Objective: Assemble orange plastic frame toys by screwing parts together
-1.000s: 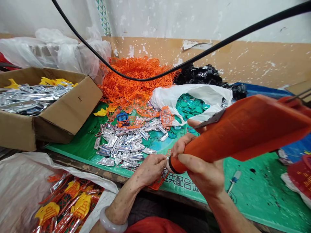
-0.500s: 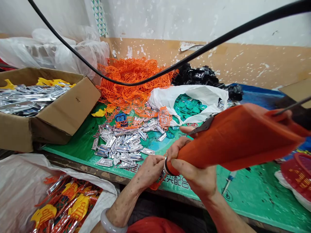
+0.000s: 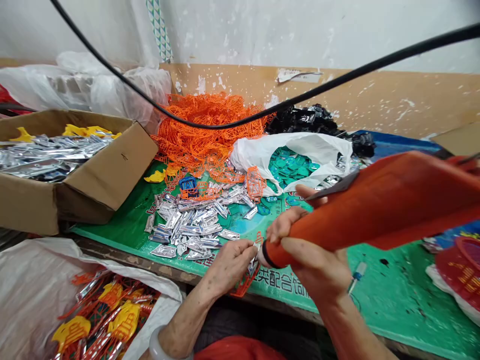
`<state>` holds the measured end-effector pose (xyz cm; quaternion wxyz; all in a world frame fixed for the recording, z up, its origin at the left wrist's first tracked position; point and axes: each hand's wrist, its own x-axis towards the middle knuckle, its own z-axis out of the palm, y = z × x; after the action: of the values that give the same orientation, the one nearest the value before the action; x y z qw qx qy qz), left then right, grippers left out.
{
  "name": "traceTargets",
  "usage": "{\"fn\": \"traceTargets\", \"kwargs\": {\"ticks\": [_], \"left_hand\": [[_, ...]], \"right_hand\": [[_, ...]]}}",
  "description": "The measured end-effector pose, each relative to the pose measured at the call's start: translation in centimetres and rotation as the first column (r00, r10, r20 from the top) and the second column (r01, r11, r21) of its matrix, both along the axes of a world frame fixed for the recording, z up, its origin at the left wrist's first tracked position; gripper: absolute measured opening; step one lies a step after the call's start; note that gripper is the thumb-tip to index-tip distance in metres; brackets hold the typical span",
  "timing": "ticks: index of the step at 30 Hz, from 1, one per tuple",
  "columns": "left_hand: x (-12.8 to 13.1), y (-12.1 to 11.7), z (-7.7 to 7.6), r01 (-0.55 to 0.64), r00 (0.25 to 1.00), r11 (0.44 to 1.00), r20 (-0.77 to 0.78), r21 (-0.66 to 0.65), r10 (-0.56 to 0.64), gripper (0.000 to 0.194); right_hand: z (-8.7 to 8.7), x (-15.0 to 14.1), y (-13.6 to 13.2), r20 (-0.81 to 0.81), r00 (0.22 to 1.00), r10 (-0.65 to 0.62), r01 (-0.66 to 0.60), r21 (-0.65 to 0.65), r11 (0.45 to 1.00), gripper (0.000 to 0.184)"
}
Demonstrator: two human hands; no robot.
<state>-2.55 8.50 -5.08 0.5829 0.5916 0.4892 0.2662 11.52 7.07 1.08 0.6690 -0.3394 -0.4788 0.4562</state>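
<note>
My right hand [image 3: 311, 245] is wrapped round the front of a large orange-red power screwdriver [image 3: 356, 210], with a black ring near its pale nose and a dark lever along its side. Between the closed fingers of my left hand [image 3: 232, 262] is an orange lattice plastic part [image 3: 245, 286] with a silvery piece on it, held at the table's front edge. The screwdriver's nose meets this part beside my left fingertips; its exact tip is hidden. Just left of my hands lies a heap of silver plastic pieces [image 3: 195, 227].
Behind are orange lattice parts [image 3: 210, 120], a white bag [image 3: 247, 147] of green pieces and black parts [image 3: 307, 120]. A cardboard box [image 3: 108, 175] stands left, above a sack [image 3: 30, 270] of assembled pieces. A black cable [image 3: 210, 126] crosses the view. A red basket [image 3: 457, 270] sits right.
The screwdriver's nose has moved slightly right and tilted a little, showing more of the orange lattice part. Both hands keep their hold. The whole view has shifted slightly.
</note>
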Motion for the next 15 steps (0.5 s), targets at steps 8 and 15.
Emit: {"fn": "traceTargets", "kwargs": {"ticks": [8,15], "left_hand": [[-1.8,-0.2,1.1,-0.038,0.978,0.995,0.2,-0.09,0.055,0.036],[-0.7,-0.3,0.1,-0.149,0.716,0.858,0.545,-0.491,0.436,0.033]], "right_hand": [[2.4,3.7,1.6,-0.024,0.945,-0.325,0.326,0.057,0.944,0.04],[1.6,6.9,3.1,0.074,0.831,-0.551,0.55,0.03,0.834,0.034]]}}
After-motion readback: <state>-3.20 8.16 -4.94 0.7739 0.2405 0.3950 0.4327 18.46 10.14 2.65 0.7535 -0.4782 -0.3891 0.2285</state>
